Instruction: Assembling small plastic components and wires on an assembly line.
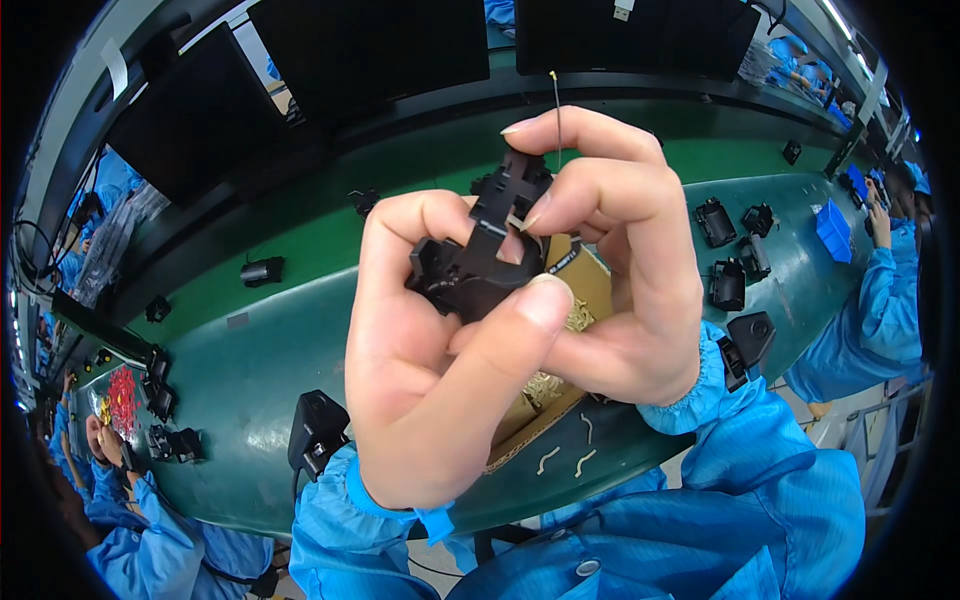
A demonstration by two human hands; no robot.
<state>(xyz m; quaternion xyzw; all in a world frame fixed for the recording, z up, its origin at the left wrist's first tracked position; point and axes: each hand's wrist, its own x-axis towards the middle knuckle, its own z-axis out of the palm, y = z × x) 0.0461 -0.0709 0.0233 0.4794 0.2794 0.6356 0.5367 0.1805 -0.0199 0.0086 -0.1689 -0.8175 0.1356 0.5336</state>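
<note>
Close in front of me, both hands hold up a black molded plastic housing point(490, 225), with an upright narrow arm and a rounded lower body. My left hand point(430, 340) wraps its lower part, thumb pressed along the near side. At the top and right side, the fingers of my right hand point(630, 230) pinch the housing. A thin dark wire point(556, 100) with a yellowish tip sticks up by the right fingers; what anchors it is hidden. Behind and below the hands, a cardboard box point(535, 432) contains many small cream-coloured pieces, partly covered by my hands.
Several black housings point(728, 285) lie on the green table point(260, 380) at right, near a blue tray point(832, 232). Loose cream strips point(585, 462) rest by the near edge. Red pieces point(122, 400) lie far left. Co-workers in blue sit both sides; dark monitors point(370, 55) stand behind.
</note>
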